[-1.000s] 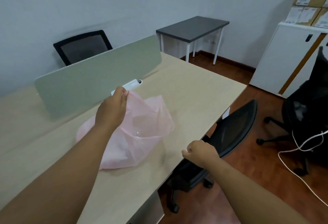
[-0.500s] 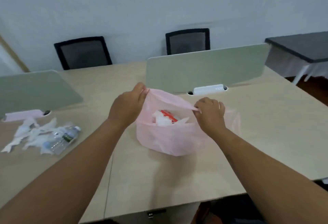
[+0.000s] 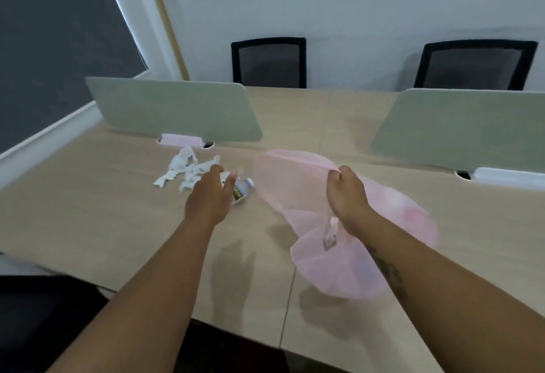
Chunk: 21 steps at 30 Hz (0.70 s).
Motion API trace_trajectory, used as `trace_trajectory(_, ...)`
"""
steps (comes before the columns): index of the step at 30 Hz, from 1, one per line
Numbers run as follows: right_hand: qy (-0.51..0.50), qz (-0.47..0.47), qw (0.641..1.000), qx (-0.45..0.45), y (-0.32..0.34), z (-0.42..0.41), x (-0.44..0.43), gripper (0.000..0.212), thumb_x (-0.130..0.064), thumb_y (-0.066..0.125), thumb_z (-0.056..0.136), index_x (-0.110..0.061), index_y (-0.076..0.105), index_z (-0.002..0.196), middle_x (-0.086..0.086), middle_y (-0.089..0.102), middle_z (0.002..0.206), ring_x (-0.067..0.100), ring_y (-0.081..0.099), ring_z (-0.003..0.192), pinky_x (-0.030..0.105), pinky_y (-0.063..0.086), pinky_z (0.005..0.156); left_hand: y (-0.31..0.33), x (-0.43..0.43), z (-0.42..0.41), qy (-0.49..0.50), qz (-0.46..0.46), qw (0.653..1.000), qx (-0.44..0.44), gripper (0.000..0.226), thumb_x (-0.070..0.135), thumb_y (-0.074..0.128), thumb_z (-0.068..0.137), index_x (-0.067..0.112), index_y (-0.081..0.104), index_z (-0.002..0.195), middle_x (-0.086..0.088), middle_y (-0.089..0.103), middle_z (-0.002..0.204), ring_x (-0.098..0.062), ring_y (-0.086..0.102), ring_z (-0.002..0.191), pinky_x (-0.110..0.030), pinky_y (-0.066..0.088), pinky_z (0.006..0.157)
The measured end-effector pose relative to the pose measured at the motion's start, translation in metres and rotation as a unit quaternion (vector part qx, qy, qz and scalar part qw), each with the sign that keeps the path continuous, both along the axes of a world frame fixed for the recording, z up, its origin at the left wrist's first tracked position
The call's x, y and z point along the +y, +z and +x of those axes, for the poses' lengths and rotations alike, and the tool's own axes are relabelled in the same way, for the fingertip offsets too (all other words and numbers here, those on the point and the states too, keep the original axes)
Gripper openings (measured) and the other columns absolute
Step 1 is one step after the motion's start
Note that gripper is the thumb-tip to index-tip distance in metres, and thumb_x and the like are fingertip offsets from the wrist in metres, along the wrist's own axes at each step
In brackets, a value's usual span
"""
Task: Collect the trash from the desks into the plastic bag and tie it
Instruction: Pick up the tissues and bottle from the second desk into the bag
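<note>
A thin pink plastic bag (image 3: pixel 330 269) hangs above the beige desk (image 3: pixel 88 225), with trash faintly showing through it. My right hand (image 3: pixel 346 192) grips the bag's rim and holds it up. Left of the bag, my left hand (image 3: pixel 211 195) reaches with its fingers spread over a small clear plastic bottle (image 3: pixel 243 191) lying on its side. Torn white paper scraps (image 3: pixel 184 170) lie just beyond that hand. I cannot tell whether the fingers touch the bottle.
Two grey-green divider screens (image 3: pixel 177 110) (image 3: pixel 463 130) stand along the desk's middle, each with a white cable box at its foot. Two black mesh chairs (image 3: pixel 268 62) (image 3: pixel 474 65) stand behind the desk. A dark window is at the far left.
My left hand let go of the bag and moved left toward the bottle and scraps. My right hand carried the bag left with it, and the view swung left.
</note>
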State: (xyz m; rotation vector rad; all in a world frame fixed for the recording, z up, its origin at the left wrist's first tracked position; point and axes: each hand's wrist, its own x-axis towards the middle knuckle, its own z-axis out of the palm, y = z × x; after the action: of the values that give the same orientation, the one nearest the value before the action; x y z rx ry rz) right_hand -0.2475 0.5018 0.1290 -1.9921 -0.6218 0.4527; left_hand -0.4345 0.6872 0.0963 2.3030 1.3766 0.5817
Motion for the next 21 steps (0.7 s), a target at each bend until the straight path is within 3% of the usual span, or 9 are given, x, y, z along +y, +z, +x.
trace_trajectory(5,-0.009,-0.010,1.000,-0.005,-0.023,-0.014,0.070,0.028,-0.026,0.028,0.099,-0.011,0.043,0.080,0.002,0.048,0.077,0.019,0.044,0.066,0.034,0.035,0.063,-0.049,0.062,-0.028,0.015,-0.033,0.988,0.152,0.063,0.046,0.056,0.090,0.021,0.035,0.144,-0.009,0.042,0.141,-0.035,0.038,0.127,-0.043,0.043,0.095)
trace_trajectory(10,-0.036,-0.038,0.998,-0.030,-0.053,-0.006,0.107,0.029,-0.027,0.028,0.099,-0.009,0.049,0.090,0.005,0.054,0.079,0.025,0.050,0.073,0.034,0.039,0.068,-0.100,0.108,-0.019,-0.030,-0.067,0.977,0.200,0.076,0.046,0.063,0.082,0.027,0.027,0.147,-0.004,0.035,0.147,-0.032,0.036,0.127,-0.039,0.043,0.094)
trace_trajectory(14,-0.049,-0.061,0.995,-0.069,-0.066,-0.001,0.113,0.026,-0.021,0.030,0.099,-0.010,0.041,0.079,0.004,0.047,0.072,0.020,0.042,0.063,0.034,0.033,0.058,-0.129,0.127,-0.002,-0.057,-0.054,0.969,0.236,0.074,0.046,0.065,0.079,0.026,0.032,0.142,-0.005,0.039,0.141,-0.031,0.039,0.124,-0.039,0.042,0.092)
trace_trajectory(18,-0.055,-0.066,0.993,-0.075,-0.076,-0.005,0.114,0.026,-0.019,0.031,0.100,-0.010,0.038,0.076,0.006,0.045,0.069,0.020,0.038,0.060,0.034,0.030,0.056,-0.146,0.127,0.002,-0.040,-0.039,0.974,0.219,0.064,0.033,0.067,0.081,0.024,0.036,0.136,-0.008,0.042,0.132,-0.031,0.046,0.117,-0.039,0.045,0.085)
trace_trajectory(21,-0.059,-0.072,0.992,-0.081,-0.079,-0.006,0.114,0.026,-0.020,0.031,0.101,-0.007,0.045,0.083,0.010,0.052,0.074,0.021,0.044,0.062,0.034,0.035,0.057,-0.147,0.131,0.002,-0.057,-0.129,0.984,0.108,0.063,0.029,0.070,0.078,0.025,0.041,0.134,-0.008,0.045,0.122,-0.031,0.056,0.105,-0.040,0.050,0.082)
